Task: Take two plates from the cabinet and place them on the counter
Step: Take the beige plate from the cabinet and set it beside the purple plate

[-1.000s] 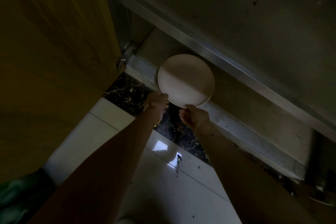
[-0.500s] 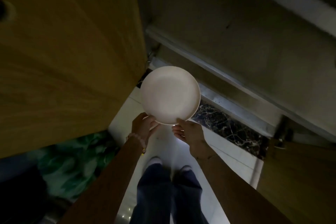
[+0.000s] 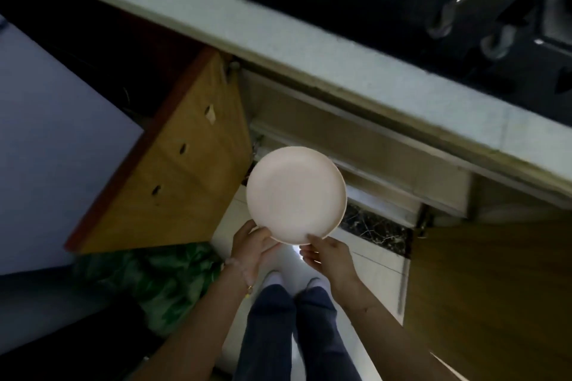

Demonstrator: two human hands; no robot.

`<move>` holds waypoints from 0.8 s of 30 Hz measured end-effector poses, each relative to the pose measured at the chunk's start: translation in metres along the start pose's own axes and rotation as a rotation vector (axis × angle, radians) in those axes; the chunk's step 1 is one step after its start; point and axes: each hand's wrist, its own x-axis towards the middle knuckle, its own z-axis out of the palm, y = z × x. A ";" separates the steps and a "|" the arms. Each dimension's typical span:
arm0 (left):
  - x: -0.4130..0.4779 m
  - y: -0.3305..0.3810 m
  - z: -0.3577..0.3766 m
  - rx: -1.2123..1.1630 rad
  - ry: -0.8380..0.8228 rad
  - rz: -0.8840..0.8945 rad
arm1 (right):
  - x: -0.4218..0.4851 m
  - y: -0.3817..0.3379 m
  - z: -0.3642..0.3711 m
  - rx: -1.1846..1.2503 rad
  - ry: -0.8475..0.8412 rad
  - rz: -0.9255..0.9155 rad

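Observation:
A round pale pink plate [image 3: 295, 193] is held level in front of the open cabinet [image 3: 356, 145], below the counter's edge. My left hand [image 3: 252, 243] grips its near left rim and my right hand [image 3: 328, 252] grips its near right rim, thumbs on top. Whether a second plate lies under the first cannot be told. The pale counter [image 3: 192, 0] runs across the top of the view.
A black gas hob [image 3: 418, 9] with burners sits in the counter at the upper right. Wooden cabinet doors stand open at the left [image 3: 173, 170] and right [image 3: 495, 294]. A green bag [image 3: 161, 275] lies on the floor at the left. My legs and feet stand below the plate.
The plate has come out of the cabinet and risen with both hands. My view has lifted, so the counter and hob now show above.

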 end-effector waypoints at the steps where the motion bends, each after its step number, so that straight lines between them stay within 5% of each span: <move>1: -0.014 0.007 0.004 0.031 -0.026 0.028 | -0.015 -0.003 -0.003 0.023 -0.004 -0.012; 8: -0.102 0.034 0.026 0.080 -0.136 0.148 | -0.105 -0.021 -0.020 0.305 -0.049 -0.128; 24: -0.171 0.042 0.077 0.231 -0.503 0.140 | -0.190 -0.020 -0.091 0.531 0.062 -0.352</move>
